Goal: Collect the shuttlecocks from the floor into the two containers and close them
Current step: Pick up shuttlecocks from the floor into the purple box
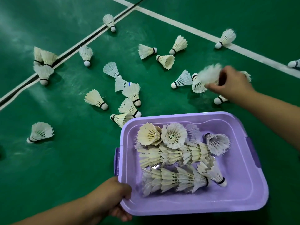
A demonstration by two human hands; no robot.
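— Where do we have the purple container [240, 202] just now?

— Low and to the right in our view, open, no lid on it. Our left hand [113, 190] grips its near left corner, fingers curled under the rim and the thumb on top of it.

— And what is in it?

— A heap of shuttlecocks [175, 158]: some nested into rows lying across the bottom, a few loose ones on top with their skirts facing up at us.

— What about our right hand [230, 83]?

— It is out over the green floor [73, 159], beyond the far right corner of the container. Its fingers are curled and pinch a white feathered shuttlecock [209, 73]; the feathers stick out to the left of the fingertips, blurred, so we cannot tell where its cork lies.

— Anything just by that hand?

— Two shuttlecocks lie on the floor just left of it, one partly behind the held one, and another cork [218, 100] shows under our wrist.

— And the rest?

— Many more lie scattered over the floor to the left and ahead, several along the white court lines [178, 24], and a close cluster [129, 101] sits just beyond the container's far left corner.
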